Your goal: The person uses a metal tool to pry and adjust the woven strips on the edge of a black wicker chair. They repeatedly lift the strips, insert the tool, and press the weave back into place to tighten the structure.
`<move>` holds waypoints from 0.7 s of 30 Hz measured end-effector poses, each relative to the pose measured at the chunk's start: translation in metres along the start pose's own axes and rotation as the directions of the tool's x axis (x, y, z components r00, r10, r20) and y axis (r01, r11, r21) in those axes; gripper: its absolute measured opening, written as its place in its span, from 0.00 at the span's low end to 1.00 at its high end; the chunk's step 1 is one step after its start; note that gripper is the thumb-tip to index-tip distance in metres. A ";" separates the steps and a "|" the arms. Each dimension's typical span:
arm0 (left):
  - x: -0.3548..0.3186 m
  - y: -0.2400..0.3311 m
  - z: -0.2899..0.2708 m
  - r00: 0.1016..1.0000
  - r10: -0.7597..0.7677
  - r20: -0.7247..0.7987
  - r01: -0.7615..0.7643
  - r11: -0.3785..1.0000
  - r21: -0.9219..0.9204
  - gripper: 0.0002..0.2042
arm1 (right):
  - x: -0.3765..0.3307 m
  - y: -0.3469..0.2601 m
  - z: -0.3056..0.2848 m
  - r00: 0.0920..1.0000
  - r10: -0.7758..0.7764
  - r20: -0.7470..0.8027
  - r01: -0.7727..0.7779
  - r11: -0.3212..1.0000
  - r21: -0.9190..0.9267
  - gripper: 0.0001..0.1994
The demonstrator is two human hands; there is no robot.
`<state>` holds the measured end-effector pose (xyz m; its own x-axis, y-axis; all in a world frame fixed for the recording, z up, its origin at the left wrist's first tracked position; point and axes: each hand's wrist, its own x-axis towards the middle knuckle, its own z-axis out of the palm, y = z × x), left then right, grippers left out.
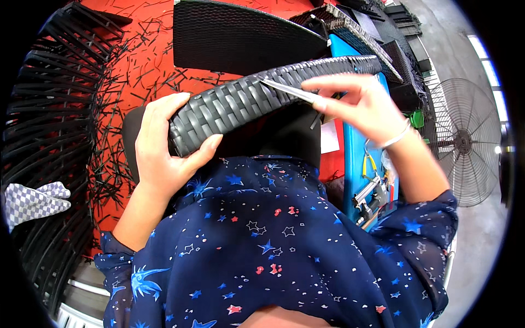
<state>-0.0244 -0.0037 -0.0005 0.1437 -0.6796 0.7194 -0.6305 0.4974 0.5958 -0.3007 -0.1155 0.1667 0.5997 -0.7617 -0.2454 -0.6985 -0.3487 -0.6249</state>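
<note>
A long, slightly curved piece woven from black wicker strips (229,102) lies across my lap, its far end reaching up to the right. My left hand (167,131) is closed round the near left end, thumb on the front side and fingers over the top. In my right hand (355,104) is a slim pointed silver tool (290,89), pinched between thumb and fingers. Its tip rests at the weave near the top edge; whether it goes under a strip I cannot tell. A short dark strip end (315,120) sticks out below the piece.
Dark strips stand in a dense row (57,147) at left, with a checked cloth (38,201) on them. Strip scraps litter the red floor (145,57). A blue tray (355,164) holding tools is at right, before a large fan (464,141). Woven panels (240,35) stand ahead.
</note>
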 end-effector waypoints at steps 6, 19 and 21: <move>-0.002 0.002 -0.001 1.000 0.000 0.004 0.000 1.000 -0.009 0.31 | 0.026 -0.074 -0.071 0.989 0.026 0.147 0.042 0.897 -0.440 0.17; -0.002 0.006 -0.003 1.000 0.004 0.018 -0.004 1.000 0.022 0.32 | 0.087 0.007 0.017 0.833 -0.530 0.155 0.532 0.693 -0.487 0.14; -0.002 0.007 -0.004 1.000 0.000 0.016 0.000 1.000 0.007 0.32 | 0.089 -0.004 0.014 0.794 -0.567 0.220 0.592 0.640 -0.490 0.14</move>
<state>-0.0263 0.0030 0.0033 0.1317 -0.6880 0.7137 -0.6362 0.4935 0.5931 -0.2392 -0.1740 0.1364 0.9579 -0.2871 -0.0037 -0.2830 -0.9418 -0.1816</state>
